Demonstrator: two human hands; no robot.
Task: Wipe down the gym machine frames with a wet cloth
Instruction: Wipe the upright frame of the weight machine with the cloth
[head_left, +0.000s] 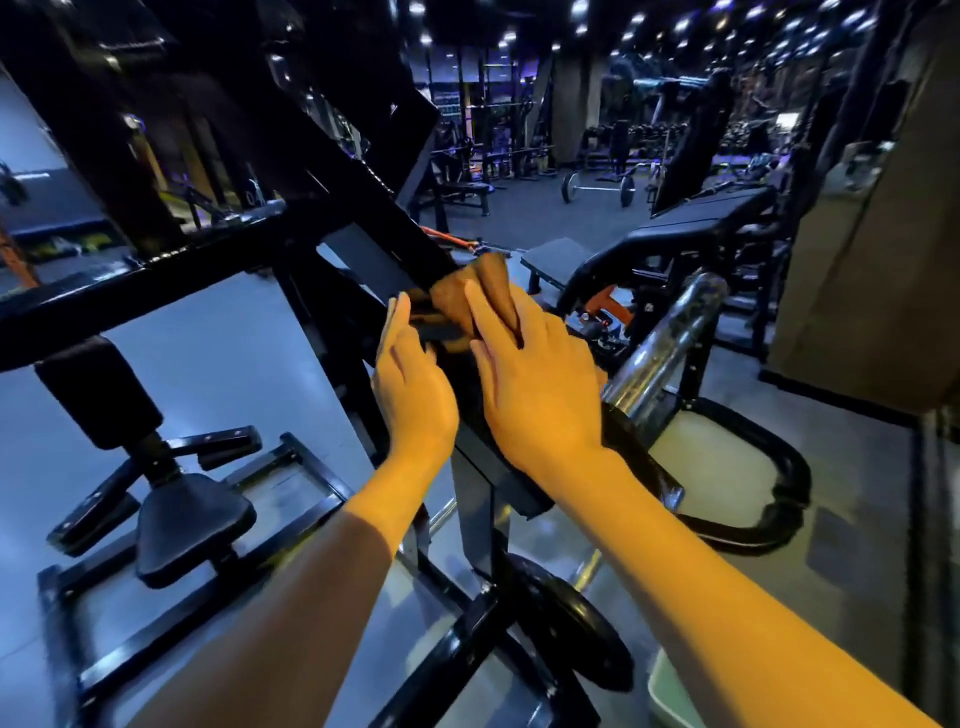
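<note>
While the right hand (535, 379) lies flat with straight fingers pressing the orange cloth (475, 291) onto the black frame beam (363, 208), the left hand (413, 384) rests open against the beam's near side, just beside it. That beam slants from upper left down toward the person. Behind lie a barbell (597, 188), benches and a dim, spot-lit gym floor (218, 353).

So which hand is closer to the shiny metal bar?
Right. The right hand lies on the cloth just beside the shiny bar; the left hand is farther, across the black beam.
</note>
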